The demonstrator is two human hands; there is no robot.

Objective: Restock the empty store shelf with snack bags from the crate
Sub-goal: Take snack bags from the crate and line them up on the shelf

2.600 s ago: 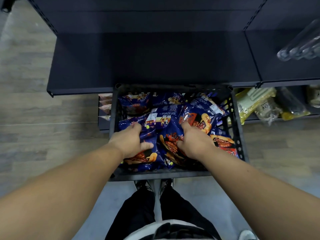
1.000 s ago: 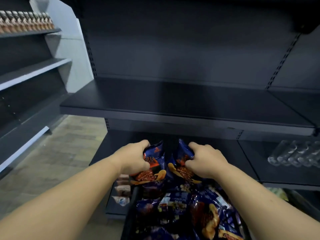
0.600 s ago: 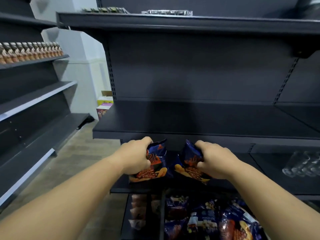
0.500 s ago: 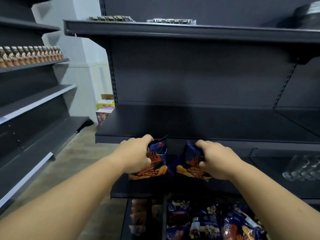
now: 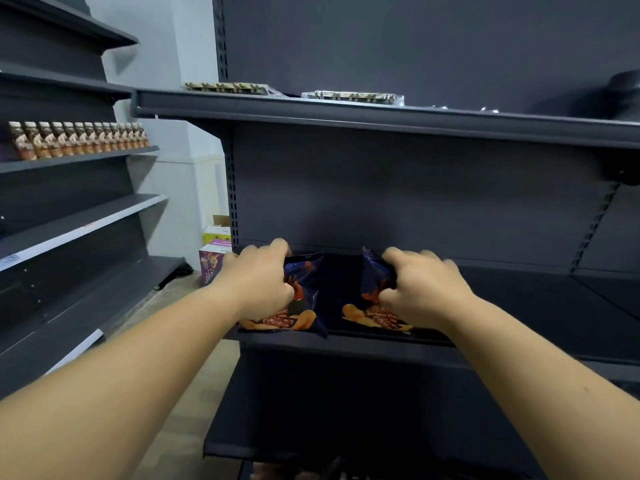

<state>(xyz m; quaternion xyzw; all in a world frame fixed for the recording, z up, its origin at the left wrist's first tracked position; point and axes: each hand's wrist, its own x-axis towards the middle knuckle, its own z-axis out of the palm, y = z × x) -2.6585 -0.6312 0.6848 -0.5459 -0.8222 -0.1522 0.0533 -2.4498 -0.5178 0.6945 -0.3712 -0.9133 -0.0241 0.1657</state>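
My left hand grips a dark blue snack bag, fingers curled over its top. My right hand grips a second blue snack bag the same way. Both bags stand at the front edge of the dark shelf, toward its left end, close beside each other; their lower edges seem to rest on the shelf, though I cannot be sure. My hands cover much of each bag, so the print is hard to read beyond orange chip pictures. The crate is out of sight; only blurred shapes show at the bottom edge. On the shelf above lie flat foil packs, half hidden by its lip. A side rack at left carries a row of small brown bottles. Coloured cartons sit on the floor by a pale wall.
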